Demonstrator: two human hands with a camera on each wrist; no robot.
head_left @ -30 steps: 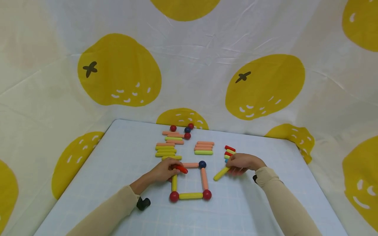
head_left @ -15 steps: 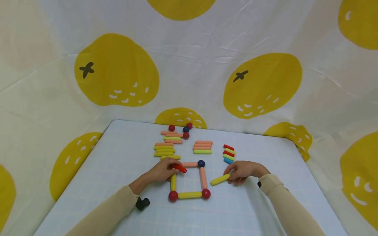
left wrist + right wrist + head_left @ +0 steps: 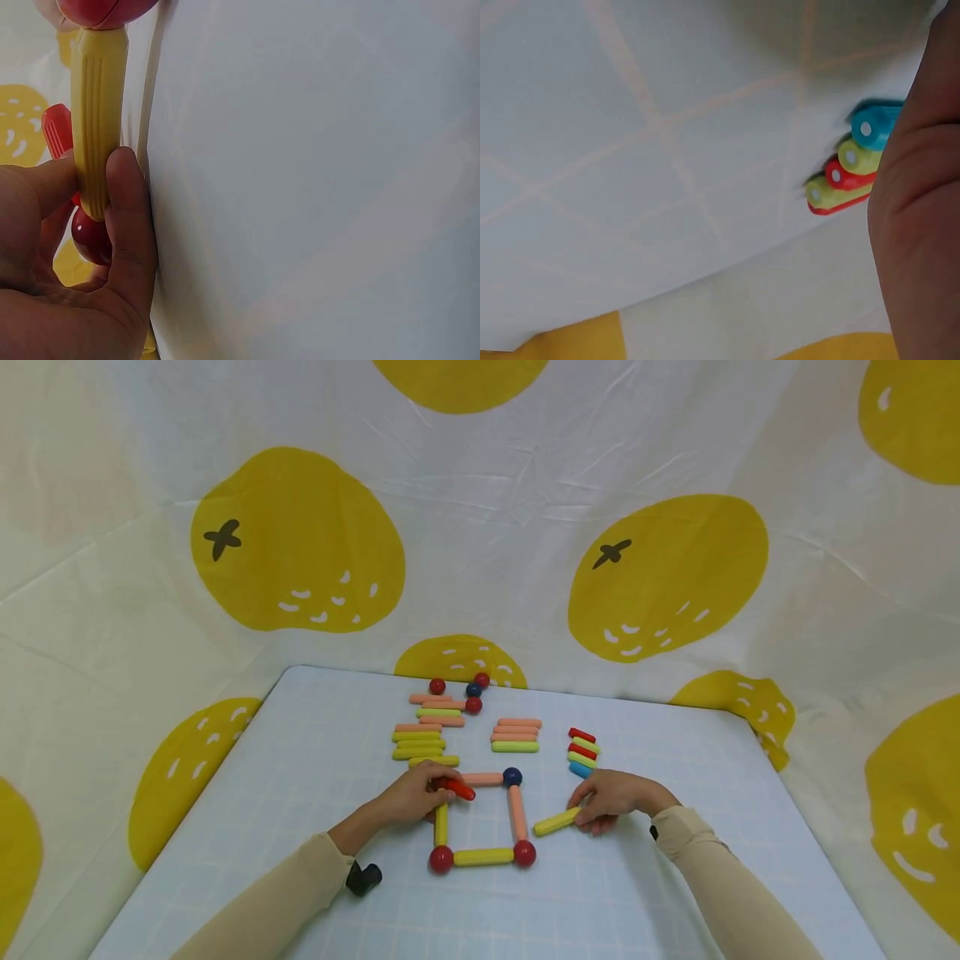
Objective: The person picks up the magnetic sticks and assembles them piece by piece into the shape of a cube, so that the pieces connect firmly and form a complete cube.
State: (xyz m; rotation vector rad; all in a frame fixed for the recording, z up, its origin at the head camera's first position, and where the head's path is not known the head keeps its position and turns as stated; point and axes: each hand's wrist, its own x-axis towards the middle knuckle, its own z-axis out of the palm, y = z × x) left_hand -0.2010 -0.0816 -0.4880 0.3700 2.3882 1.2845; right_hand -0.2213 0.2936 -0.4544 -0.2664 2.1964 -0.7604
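"While the left grip (image 3: 409,792) pinches the yellow left side (image 3: 441,825) of a ball-and-rod square (image 3: 483,857), a red rod (image 3: 462,791) jutting beside it, where is the right grip (image 3: 613,800)?"
"Right of the square, closed on one end of a separate yellow rod (image 3: 555,822). Beyond, five short coloured rods (image 3: 582,752) lie on the pale surface (image 3: 592,902)."

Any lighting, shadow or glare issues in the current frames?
Head view: fairly even light, a soft shadow on the tabletop beside the right sleeve; left wrist view: dim, with a small glint on the lower red ball by the left hand; right wrist view: dim too, shadowed near the top, the right hand crowding the right edge.
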